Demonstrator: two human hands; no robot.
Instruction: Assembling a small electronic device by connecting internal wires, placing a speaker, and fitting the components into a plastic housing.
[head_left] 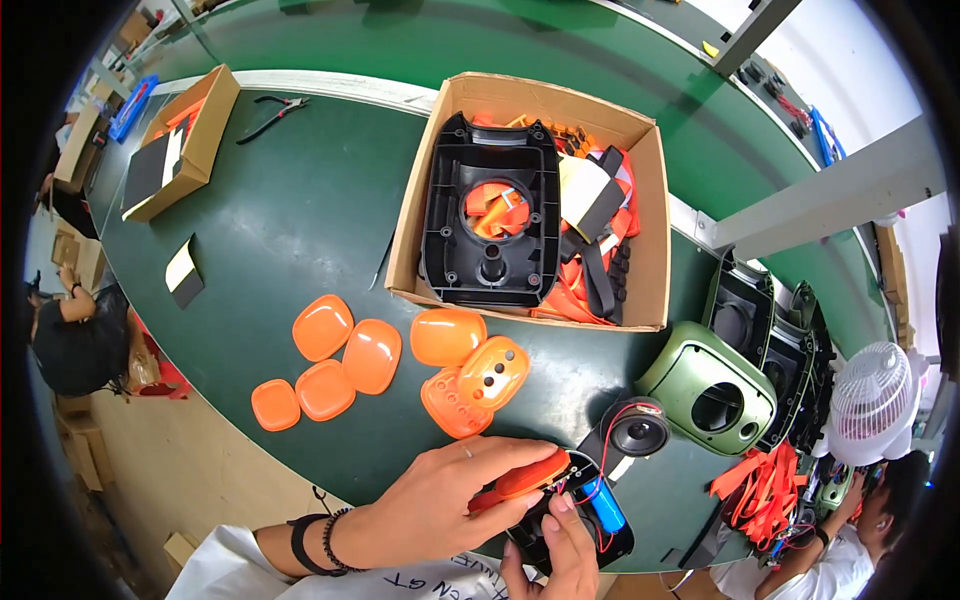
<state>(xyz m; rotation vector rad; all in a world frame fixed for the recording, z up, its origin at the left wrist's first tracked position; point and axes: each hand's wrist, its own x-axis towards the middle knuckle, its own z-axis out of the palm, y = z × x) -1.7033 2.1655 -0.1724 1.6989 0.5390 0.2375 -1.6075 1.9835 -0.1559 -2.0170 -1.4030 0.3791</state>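
My left hand (430,497), with a ring and wrist bands, grips an orange plastic panel (535,474) that is tilted above a black speaker housing (622,548). Beside it, the fingertips of my right hand (567,552) pinch thin wires (562,488) under the panel; their ends are hidden. In the housing lies a blue cylindrical battery (604,506). Red wire runs from there to a round black speaker (640,432) just beyond. Several rounded orange covers (371,356) lie on the green table to the left, one with holes (497,372) resting partly on another.
A cardboard box (654,215) holds a black casing (505,270) and orange straps. Green (672,375) and black casings, orange ribbons (765,490) and a white fan (872,395) crowd the right side. Pliers (270,120) and a smaller box (205,155) are far left. A co-worker sits lower right.
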